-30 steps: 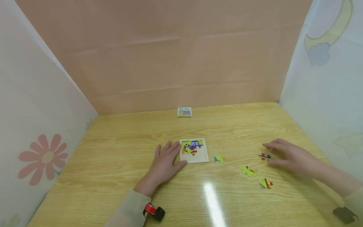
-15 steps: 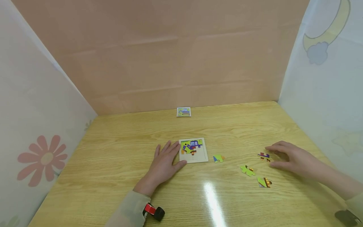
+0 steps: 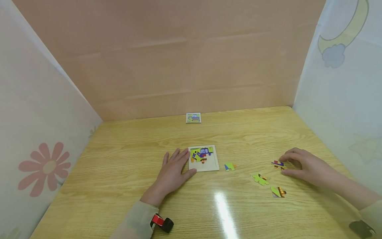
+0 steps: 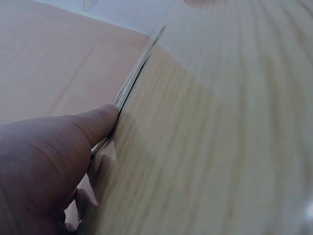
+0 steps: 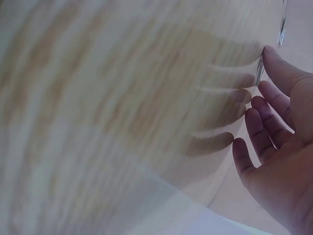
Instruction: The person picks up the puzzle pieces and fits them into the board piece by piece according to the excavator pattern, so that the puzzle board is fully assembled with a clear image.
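A small square jigsaw puzzle board (image 3: 211,166), partly filled with a picture of a digger, lies flat in the middle of the table. My left hand (image 3: 172,173) rests beside it, fingers fairly straight, fingertips at its left edge and thumb at the near left corner. At the right, my right hand (image 3: 308,167) pinches a purple and yellow striped puzzle piece (image 3: 277,164) between thumb and index finger, low at the tabletop. In the right wrist view the piece (image 5: 259,72) shows only as a thin edge between the thumb and index fingertips.
Three loose pieces lie between the board and the right hand: a green and blue piece (image 3: 229,166), a green piece (image 3: 260,179) and a green and brown piece (image 3: 278,192). A picture card (image 3: 193,118) lies at the table's back edge. Printed walls flank the table (image 3: 134,139).
The right thumb and index finger have closed in on the striped piece, which has turned slightly. The left hand and the board stay in place.
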### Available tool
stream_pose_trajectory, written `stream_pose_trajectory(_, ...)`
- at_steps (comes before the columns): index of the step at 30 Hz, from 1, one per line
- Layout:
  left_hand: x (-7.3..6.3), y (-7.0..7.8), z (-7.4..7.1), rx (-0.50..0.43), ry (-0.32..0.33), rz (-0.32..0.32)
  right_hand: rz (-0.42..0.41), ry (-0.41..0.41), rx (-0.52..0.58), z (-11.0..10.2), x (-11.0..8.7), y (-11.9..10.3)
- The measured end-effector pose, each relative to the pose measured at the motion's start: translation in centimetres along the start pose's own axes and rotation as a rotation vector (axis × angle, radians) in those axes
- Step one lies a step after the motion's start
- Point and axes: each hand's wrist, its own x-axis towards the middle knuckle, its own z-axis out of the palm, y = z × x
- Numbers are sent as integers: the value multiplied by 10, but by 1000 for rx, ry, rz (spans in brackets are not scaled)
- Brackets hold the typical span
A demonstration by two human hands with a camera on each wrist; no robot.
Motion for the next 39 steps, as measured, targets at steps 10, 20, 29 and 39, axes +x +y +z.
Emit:
stream_pose_trajectory(10,0,-1,1,2,4,4,14,9,2,1,2,-2)
stream_pose_trajectory(20,0,-1,1,0,4,6,46,-6,10,1,4,-4)
stream_pose_trajectory(29,0,0,1,4,3,4,111,-38,18,-1,5,-4)
stream_pose_trajectory(39,0,0,0,12,1,4,136,-50,59,-6,13,-12)
